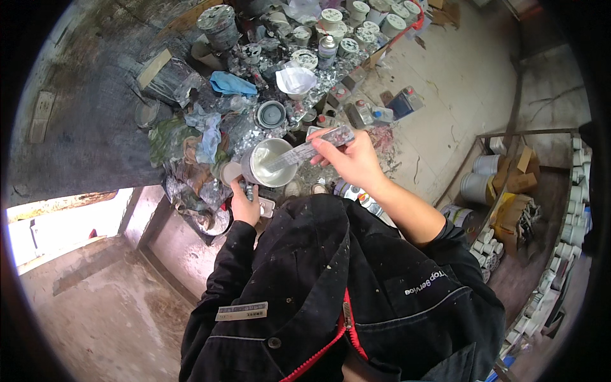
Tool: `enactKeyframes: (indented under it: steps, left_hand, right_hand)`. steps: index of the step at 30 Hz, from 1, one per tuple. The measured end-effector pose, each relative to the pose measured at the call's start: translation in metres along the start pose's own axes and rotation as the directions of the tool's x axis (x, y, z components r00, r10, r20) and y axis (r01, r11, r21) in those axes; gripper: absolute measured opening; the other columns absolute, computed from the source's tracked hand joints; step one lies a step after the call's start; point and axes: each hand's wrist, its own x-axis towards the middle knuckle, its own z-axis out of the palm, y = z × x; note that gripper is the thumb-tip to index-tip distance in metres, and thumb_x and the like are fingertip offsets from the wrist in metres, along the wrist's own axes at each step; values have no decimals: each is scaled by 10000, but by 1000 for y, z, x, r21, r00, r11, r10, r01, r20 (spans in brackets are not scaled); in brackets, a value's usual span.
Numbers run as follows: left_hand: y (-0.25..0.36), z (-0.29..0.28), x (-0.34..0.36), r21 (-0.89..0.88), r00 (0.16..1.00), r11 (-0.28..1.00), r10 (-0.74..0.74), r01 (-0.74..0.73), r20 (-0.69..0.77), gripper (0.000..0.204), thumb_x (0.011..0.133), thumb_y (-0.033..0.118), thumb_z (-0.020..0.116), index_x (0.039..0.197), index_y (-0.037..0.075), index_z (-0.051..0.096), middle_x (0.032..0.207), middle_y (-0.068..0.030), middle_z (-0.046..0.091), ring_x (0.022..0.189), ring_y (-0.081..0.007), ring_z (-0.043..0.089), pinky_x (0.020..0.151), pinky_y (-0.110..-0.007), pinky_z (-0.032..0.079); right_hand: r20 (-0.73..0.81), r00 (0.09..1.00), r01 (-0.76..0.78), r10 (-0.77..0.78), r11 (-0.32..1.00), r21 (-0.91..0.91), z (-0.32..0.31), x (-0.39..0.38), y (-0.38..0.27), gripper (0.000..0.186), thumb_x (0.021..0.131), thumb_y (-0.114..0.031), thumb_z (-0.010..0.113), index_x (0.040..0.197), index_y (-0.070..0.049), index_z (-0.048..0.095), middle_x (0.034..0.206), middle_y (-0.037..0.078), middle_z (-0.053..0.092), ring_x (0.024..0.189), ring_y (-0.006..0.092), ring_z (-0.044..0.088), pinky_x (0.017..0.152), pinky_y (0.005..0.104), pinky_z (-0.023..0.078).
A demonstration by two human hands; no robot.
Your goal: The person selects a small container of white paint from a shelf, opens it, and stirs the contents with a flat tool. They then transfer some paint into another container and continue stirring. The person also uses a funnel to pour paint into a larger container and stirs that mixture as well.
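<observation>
My right hand (356, 159) is closed round the upper end of a flat grey mixing stick (304, 155). The stick slants down to the left, its lower end inside a white tub (290, 177) that holds pale, whitish paint (267, 155). Close to the tub's near left side, my left hand (244, 207) has its fingers curled by a small dark item; what it grips is partly hidden. Just above those fingers shows a round, pale lid or cup (231, 173).
A paint-spattered bench (254, 118) carries a grey-rimmed can (272, 114), a blue cloth (232, 83), crumpled rags (207, 134), a spray can (327, 52) and several lidded pots. Clear jugs (359, 113) stand on the floor beyond. Shelving (509, 216) with buckets lines the right.
</observation>
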Motion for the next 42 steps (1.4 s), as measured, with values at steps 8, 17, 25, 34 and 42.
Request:
enactKeyframes:
  steps: [8,17,25,34,42]
  left_hand:
    - [-4,15,-1,-73,998,997,-13,9,-55,540,962,172,687,1394,7,408,1171,-317,644,1101,-495,627,928,-490,485]
    - [-14,42,-3,-290,983,940,-163,181,86,531,960,175,698,1378,6,417,1180,-259,634,1095,-393,640,955,-431,480]
    - [-15,57,-11,-265,983,948,-150,174,108,543,957,176,703,1381,5,411,1165,-246,642,1074,-347,652,951,-407,488]
    - [-5,63,-22,-302,988,943,-115,142,105,563,958,184,708,1386,-16,403,1170,-243,637,1069,-336,650,948,-398,491]
    - [-1,65,-35,-250,996,964,-78,88,50,583,959,186,710,1402,-26,396,1217,-249,617,1102,-337,632,969,-397,482]
  right_hand:
    - [-159,947,-133,280,790,598,-22,-2,18,296,1056,-200,577,1138,62,687,1092,174,730,886,241,760,694,249,611]
    - [-156,924,-125,348,664,737,-49,-9,14,319,1024,-205,570,1141,91,595,1093,224,694,916,338,746,711,301,626]
    - [-192,938,-97,289,750,655,-59,-18,10,303,1004,-218,532,1084,66,600,1036,213,697,935,331,742,744,289,613]
    - [-171,957,-83,234,785,614,-67,-26,10,301,995,-196,511,1077,81,596,1024,212,696,936,330,744,786,308,611]
    - [-151,962,-94,229,792,603,-68,-28,13,295,989,-186,492,1080,71,603,1023,207,699,939,323,742,783,305,605]
